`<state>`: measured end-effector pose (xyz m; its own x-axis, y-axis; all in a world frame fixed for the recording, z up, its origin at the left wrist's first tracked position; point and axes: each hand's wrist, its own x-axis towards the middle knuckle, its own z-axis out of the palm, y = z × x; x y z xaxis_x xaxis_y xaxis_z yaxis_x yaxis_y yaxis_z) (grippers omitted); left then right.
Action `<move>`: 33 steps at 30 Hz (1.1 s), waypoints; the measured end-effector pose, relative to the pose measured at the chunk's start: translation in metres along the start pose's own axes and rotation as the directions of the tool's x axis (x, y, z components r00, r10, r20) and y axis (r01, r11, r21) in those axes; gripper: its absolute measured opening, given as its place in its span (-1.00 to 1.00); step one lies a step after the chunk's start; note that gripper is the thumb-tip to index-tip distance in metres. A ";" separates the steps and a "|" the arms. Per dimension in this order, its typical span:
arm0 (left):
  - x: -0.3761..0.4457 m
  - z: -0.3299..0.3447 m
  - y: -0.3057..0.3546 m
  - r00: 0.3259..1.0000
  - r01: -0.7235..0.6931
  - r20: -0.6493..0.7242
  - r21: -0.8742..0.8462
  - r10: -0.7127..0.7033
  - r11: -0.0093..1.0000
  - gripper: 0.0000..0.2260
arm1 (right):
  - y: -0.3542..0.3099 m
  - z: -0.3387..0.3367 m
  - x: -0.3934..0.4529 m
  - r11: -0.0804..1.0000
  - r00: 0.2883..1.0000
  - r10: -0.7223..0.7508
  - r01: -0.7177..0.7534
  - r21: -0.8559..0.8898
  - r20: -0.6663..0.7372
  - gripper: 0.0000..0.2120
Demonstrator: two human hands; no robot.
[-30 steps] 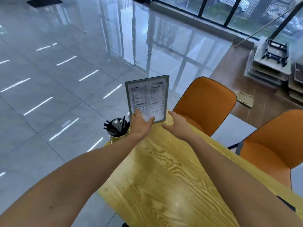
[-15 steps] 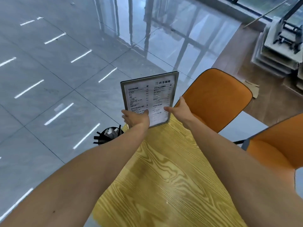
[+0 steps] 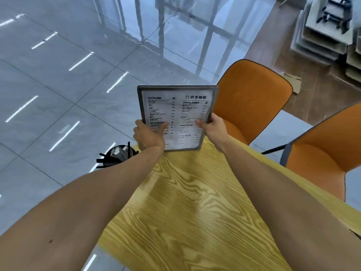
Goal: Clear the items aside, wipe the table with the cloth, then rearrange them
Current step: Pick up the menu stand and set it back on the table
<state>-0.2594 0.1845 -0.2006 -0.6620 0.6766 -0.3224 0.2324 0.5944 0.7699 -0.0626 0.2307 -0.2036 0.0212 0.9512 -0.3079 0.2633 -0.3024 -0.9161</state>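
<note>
A grey-framed menu stand (image 3: pixel 176 108) with a white printed sheet stands at the far end of the yellow wood-grain table (image 3: pixel 181 202), tilted back toward me. My left hand (image 3: pixel 149 136) grips its lower left edge, thumb on the sheet. My right hand (image 3: pixel 214 127) grips its right edge, thumb also on the front. A metal cup of black straws (image 3: pixel 117 155) sits at the table's far left corner, partly hidden behind my left forearm. No cloth is in view.
Two orange chairs stand along the table's right side, one (image 3: pixel 252 102) just behind the menu and one (image 3: pixel 328 153) nearer. Glossy grey floor tiles lie beyond the table's left edge. Stacked boards and a metal frame (image 3: pixel 330 22) lie at the top right.
Both hands have closed on the menu stand's edges and it now appears raised and tipped back toward me. The camera has dipped down toward the table.
</note>
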 end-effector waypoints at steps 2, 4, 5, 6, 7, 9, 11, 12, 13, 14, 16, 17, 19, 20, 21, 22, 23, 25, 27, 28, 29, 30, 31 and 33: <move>-0.016 0.001 -0.003 0.999 -0.036 0.038 -0.001 0.036 0.999 -0.34 | 0.009 -0.017 -0.016 1.000 0.999 0.004 -0.004 0.018 -0.034 -0.76; -0.033 0.004 -0.005 0.995 -0.060 0.084 -0.032 0.062 0.998 -0.38 | 0.017 -0.033 -0.034 0.999 0.998 0.008 -0.005 0.034 -0.066 -0.76; -0.046 0.007 -0.005 0.991 -0.073 0.113 -0.039 0.077 0.997 -0.39 | 0.022 -0.046 -0.048 0.999 0.996 0.010 -0.007 0.039 -0.094 -0.75; -0.056 0.011 -0.006 0.987 -0.079 0.138 -0.037 0.084 0.996 -0.39 | 0.027 -0.056 -0.060 0.999 0.992 0.011 -0.007 0.037 -0.123 -0.74; -0.063 0.013 -0.008 0.984 -0.079 0.156 -0.035 0.084 0.996 -0.38 | 0.031 -0.063 -0.069 0.999 0.989 0.014 -0.010 0.032 -0.144 -0.74; -0.091 0.021 -0.008 0.973 -0.093 0.211 -0.014 0.094 0.996 -0.37 | 0.043 -0.087 -0.095 0.998 0.978 0.035 -0.025 0.049 -0.206 -0.78; -0.119 0.031 -0.010 0.958 -0.127 0.262 0.007 0.120 0.992 -0.34 | 0.058 -0.110 -0.122 0.998 0.964 0.053 -0.042 0.045 -0.262 -0.80; -0.135 0.036 -0.011 0.949 -0.144 0.286 0.013 0.134 0.990 -0.33 | 0.067 -0.123 -0.136 0.998 0.954 0.060 -0.053 0.031 -0.293 -0.79; -0.150 0.041 -0.013 0.941 -0.154 0.308 0.019 0.141 0.988 -0.33 | 0.074 -0.135 -0.149 0.998 0.944 0.065 -0.063 0.018 -0.322 -0.78; -0.165 0.046 -0.014 0.932 -0.163 0.332 0.025 0.146 0.986 -0.33 | 0.081 -0.147 -0.162 0.997 0.934 0.073 -0.073 0.013 -0.349 -0.78; -0.191 0.056 -0.017 0.915 -0.174 0.373 0.026 0.152 0.984 -0.33 | 0.094 -0.168 -0.186 0.996 0.921 0.087 -0.084 0.024 -0.379 -0.75; -0.205 0.062 -0.018 0.906 -0.182 0.394 0.026 0.157 0.983 -0.33 | 0.101 -0.179 -0.199 0.995 0.913 0.097 -0.090 0.036 -0.395 -0.74; -0.231 0.072 -0.021 0.883 -0.207 0.435 0.023 0.176 0.978 -0.33 | 0.112 -0.197 -0.224 0.994 0.897 0.108 -0.086 0.071 -0.429 -0.74; -0.243 0.077 -0.023 0.871 -0.216 0.456 0.019 0.183 0.976 -0.32 | 0.117 -0.206 -0.237 0.993 0.888 0.109 -0.079 0.086 -0.447 -0.75; -0.252 0.080 -0.025 0.861 -0.220 0.473 0.018 0.185 0.975 -0.31 | 0.122 -0.212 -0.246 0.993 0.879 0.111 -0.076 0.094 -0.464 -0.76; -0.263 0.084 -0.028 0.853 -0.226 0.488 0.020 0.188 0.974 -0.30 | 0.126 -0.219 -0.256 0.992 0.868 0.118 -0.078 0.102 -0.482 -0.77; -0.273 0.088 -0.030 0.845 -0.232 0.499 0.021 0.191 0.973 -0.30 | 0.131 -0.225 -0.265 0.990 0.859 0.128 -0.083 0.112 -0.496 -0.78; -0.288 0.094 -0.034 0.833 -0.248 0.515 0.019 0.203 0.968 -0.31 | 0.139 -0.235 -0.279 0.987 0.842 0.150 -0.093 0.134 -0.519 -0.78; -0.298 0.099 -0.037 0.824 -0.268 0.523 0.023 0.217 0.963 -0.31 | 0.146 -0.241 -0.290 0.984 0.829 0.162 -0.096 0.149 -0.535 -0.77; -0.302 0.102 -0.038 0.820 -0.279 0.526 0.027 0.224 0.960 -0.31 | 0.150 -0.243 -0.295 0.983 0.823 0.169 -0.098 0.158 -0.542 -0.76; -0.306 0.104 -0.039 0.817 -0.290 0.528 0.030 0.231 0.957 -0.30 | 0.154 -0.245 -0.299 0.981 0.818 0.175 -0.098 0.168 -0.548 -0.75; -0.310 0.106 -0.041 0.814 -0.299 0.530 0.032 0.237 0.954 -0.29 | 0.157 -0.247 -0.303 0.980 0.814 0.177 -0.096 0.172 -0.553 -0.74; -0.312 0.107 -0.042 0.811 -0.307 0.531 0.032 0.244 0.951 -0.29 | 0.160 -0.248 -0.305 0.980 0.812 0.177 -0.094 0.174 -0.556 -0.73; -0.319 0.109 -0.045 0.806 -0.326 0.532 0.033 0.260 0.945 -0.31 | 0.165 -0.251 -0.311 0.978 0.809 0.184 -0.098 0.182 -0.559 -0.73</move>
<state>0.0186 -0.0107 -0.1929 -0.0936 0.9308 -0.3532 0.4591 0.3552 0.8143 0.2163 -0.0992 -0.1945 0.6044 0.7479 -0.2745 0.0802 -0.3999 -0.9130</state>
